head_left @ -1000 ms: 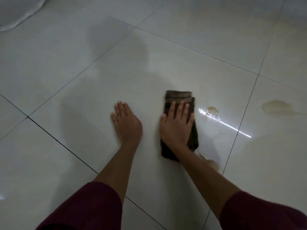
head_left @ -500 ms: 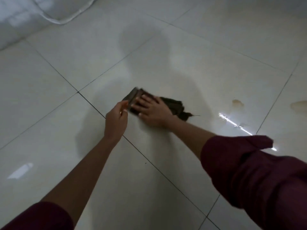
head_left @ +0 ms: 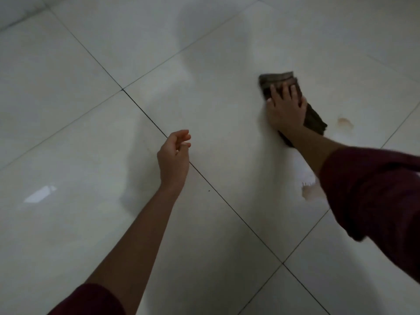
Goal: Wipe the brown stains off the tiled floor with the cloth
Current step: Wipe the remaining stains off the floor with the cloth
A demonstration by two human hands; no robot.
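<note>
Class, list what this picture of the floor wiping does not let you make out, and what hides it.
- Floor under the cloth: covered by it and the right hand.
- Stain near the sleeve: partly hidden by the arm.
- Left hand: touching floor or hovering, unclear.
- Cloth weave: blurred.

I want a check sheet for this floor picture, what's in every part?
Surface: glossy pale tiled floor with dark grout lines and a light glare patch.
Job's things: dark brown cloth lying flat; brown stain just right of it; second stain nearer, by the right sleeve.
Clutter: nothing seen.
Hands: right hand flat on the cloth; left hand loosely curled, empty; whether it touches the floor is unclear.
Cables: nothing seen.
Surroundings: only more tiles.
</note>
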